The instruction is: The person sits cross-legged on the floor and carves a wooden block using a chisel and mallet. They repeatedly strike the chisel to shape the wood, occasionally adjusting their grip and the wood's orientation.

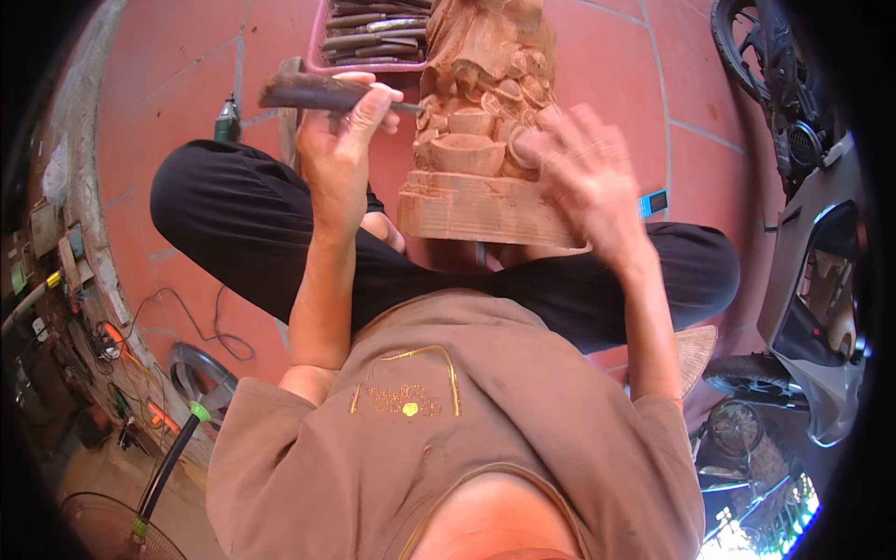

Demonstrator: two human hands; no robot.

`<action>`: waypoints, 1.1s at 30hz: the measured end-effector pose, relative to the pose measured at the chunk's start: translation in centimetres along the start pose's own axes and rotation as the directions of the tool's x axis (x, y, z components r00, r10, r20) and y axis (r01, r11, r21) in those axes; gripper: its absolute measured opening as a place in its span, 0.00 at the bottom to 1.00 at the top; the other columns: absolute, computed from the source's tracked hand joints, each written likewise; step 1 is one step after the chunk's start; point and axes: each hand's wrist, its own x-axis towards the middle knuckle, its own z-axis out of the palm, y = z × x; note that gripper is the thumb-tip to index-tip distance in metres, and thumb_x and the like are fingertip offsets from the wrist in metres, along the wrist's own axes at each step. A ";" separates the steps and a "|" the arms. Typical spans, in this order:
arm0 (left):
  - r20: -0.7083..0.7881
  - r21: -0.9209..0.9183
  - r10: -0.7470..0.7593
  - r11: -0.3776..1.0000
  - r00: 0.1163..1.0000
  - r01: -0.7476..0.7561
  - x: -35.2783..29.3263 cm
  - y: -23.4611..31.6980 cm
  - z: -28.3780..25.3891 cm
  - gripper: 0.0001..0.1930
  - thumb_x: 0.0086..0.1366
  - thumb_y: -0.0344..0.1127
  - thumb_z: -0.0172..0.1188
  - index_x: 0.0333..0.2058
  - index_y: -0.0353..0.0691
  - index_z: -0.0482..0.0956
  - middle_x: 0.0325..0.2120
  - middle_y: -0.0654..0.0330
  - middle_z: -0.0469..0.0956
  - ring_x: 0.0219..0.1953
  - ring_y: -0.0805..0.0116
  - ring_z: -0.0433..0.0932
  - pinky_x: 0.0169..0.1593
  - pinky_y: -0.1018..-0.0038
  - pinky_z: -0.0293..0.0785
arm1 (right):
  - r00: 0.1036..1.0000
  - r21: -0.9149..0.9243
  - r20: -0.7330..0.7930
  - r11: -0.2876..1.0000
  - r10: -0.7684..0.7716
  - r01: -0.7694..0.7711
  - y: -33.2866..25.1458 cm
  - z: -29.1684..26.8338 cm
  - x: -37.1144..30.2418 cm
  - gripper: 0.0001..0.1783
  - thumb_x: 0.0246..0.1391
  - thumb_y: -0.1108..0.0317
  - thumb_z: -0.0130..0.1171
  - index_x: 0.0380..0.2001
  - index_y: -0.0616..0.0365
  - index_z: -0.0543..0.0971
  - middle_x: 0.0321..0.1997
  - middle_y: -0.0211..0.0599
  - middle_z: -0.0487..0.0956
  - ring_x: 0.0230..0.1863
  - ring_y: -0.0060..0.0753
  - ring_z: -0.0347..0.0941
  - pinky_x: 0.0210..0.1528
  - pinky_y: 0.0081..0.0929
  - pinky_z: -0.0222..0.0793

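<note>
My left hand (pixel 345 135) is closed around the dark wooden handle of a carving chisel (pixel 313 92). The chisel's thin metal blade points right and reaches the left side of a carved wooden statue (pixel 471 131). This reddish-brown statue stands between my crossed legs on a block-shaped base (pixel 481 207), with rounded carved shapes above it. On its right side is my right hand (pixel 588 173), blurred by motion, its fingers stretched out and no tool visible in it. Whether its fingertips touch the wood I cannot tell.
A pink basket (pixel 320 42) of several chisels stands beyond the statue. Behind my left hand is a piece of wood (pixel 287 131), with a green-and-black tool (pixel 227 121) farther left. A blue-edged device (pixel 653 203) lies by my right knee. A motorbike (pixel 821 280) stands at right.
</note>
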 end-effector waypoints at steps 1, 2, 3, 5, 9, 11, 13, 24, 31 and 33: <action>-0.012 -0.024 -0.006 1.000 1.000 0.006 0.1 0.3 0.3 0.12 0.70 0.30 0.63 0.48 0.33 0.76 0.36 0.54 0.84 0.33 0.73 0.80 0.40 0.77 0.77 | 0.991 -0.160 -0.051 0.979 0.123 -0.130 1.4 -0.9 0.0 0.28 0.62 0.64 0.62 0.66 0.43 0.74 0.74 0.35 0.67 0.76 0.41 0.58 0.77 0.47 0.50; -0.025 -0.048 -0.012 0.999 1.000 0.011 0.1 0.5 0.6 0.11 0.70 0.30 0.63 0.47 0.33 0.76 0.35 0.54 0.84 0.33 0.74 0.79 0.40 0.77 0.77 | 0.957 -0.038 -0.152 0.966 0.246 -0.254 2.3 -1.2 -0.3 0.28 0.61 0.64 0.62 0.66 0.43 0.74 0.73 0.35 0.68 0.75 0.41 0.59 0.76 0.47 0.52; -0.019 -0.048 -0.011 0.999 1.000 0.010 0.1 0.5 0.2 0.11 0.70 0.30 0.63 0.47 0.33 0.76 0.35 0.54 0.84 0.32 0.74 0.79 0.40 0.77 0.77 | 0.891 0.111 -0.244 0.924 0.383 -0.366 2.5 -0.8 -0.7 0.29 0.60 0.65 0.63 0.65 0.44 0.74 0.72 0.35 0.68 0.75 0.41 0.60 0.75 0.48 0.54; -0.013 -0.046 -0.007 0.999 1.000 0.006 -0.1 0.4 -0.4 0.11 0.70 0.30 0.64 0.47 0.33 0.76 0.35 0.54 0.84 0.32 0.74 0.79 0.39 0.77 0.77 | 0.883 0.289 -0.233 0.896 0.407 -0.337 1.0 0.2 -1.1 0.31 0.57 0.63 0.64 0.65 0.45 0.74 0.72 0.35 0.69 0.74 0.41 0.60 0.74 0.49 0.55; 0.011 0.016 -0.022 1.000 1.000 0.021 -0.1 0.2 0.3 0.10 0.72 0.32 0.60 0.48 0.33 0.76 0.37 0.53 0.84 0.34 0.72 0.78 0.42 0.75 0.75 | 0.992 0.434 0.051 0.897 -0.115 0.082 -8.0 0.3 -1.5 0.38 0.49 0.53 0.68 0.65 0.46 0.74 0.73 0.37 0.68 0.75 0.43 0.59 0.76 0.52 0.52; 0.017 -0.006 -0.009 1.000 1.000 0.009 -0.2 0.4 0.1 0.11 0.72 0.32 0.60 0.48 0.33 0.76 0.37 0.53 0.84 0.34 0.72 0.78 0.42 0.75 0.75 | 0.980 0.285 0.120 0.951 -0.159 0.120 -6.4 0.4 -2.1 0.43 0.43 0.46 0.68 0.65 0.46 0.74 0.74 0.36 0.67 0.76 0.45 0.56 0.76 0.53 0.50; 0.009 -0.010 -0.003 1.000 1.000 0.003 -0.3 0.6 -0.2 0.11 0.72 0.32 0.60 0.48 0.33 0.76 0.37 0.53 0.84 0.33 0.72 0.78 0.42 0.75 0.75 | 0.987 0.278 0.161 0.960 -0.008 -0.038 -3.4 -0.5 -2.8 0.52 0.37 0.45 0.73 0.69 0.43 0.69 0.75 0.32 0.64 0.78 0.48 0.52 0.75 0.58 0.49; 0.019 -0.032 -0.009 0.999 1.000 0.009 0.0 -0.3 0.3 0.10 0.72 0.29 0.59 0.48 0.31 0.77 0.37 0.51 0.83 0.33 0.70 0.79 0.41 0.74 0.77 | 0.998 0.387 0.055 0.922 0.000 -0.022 -9.7 1.0 -3.3 0.52 0.43 0.47 0.70 0.72 0.47 0.64 0.77 0.31 0.61 0.78 0.42 0.53 0.79 0.56 0.39; -0.033 0.003 -0.036 0.999 0.999 0.036 0.0 0.3 0.5 0.11 0.71 0.31 0.62 0.47 0.32 0.76 0.35 0.54 0.84 0.31 0.74 0.78 0.40 0.76 0.75 | 0.992 0.337 0.120 0.942 -0.045 0.003 -8.0 0.9 -4.3 0.53 0.41 0.45 0.69 0.72 0.41 0.64 0.77 0.22 0.62 0.77 0.33 0.54 0.79 0.53 0.44; -0.031 0.000 -0.043 0.999 0.999 0.043 0.1 0.3 0.6 0.11 0.71 0.31 0.62 0.47 0.32 0.76 0.35 0.53 0.84 0.31 0.73 0.78 0.40 0.76 0.75 | 0.990 0.239 0.133 0.968 0.038 -0.069 -5.8 -0.3 -5.1 0.53 0.41 0.45 0.69 0.72 0.43 0.63 0.76 0.26 0.63 0.76 0.38 0.55 0.77 0.52 0.49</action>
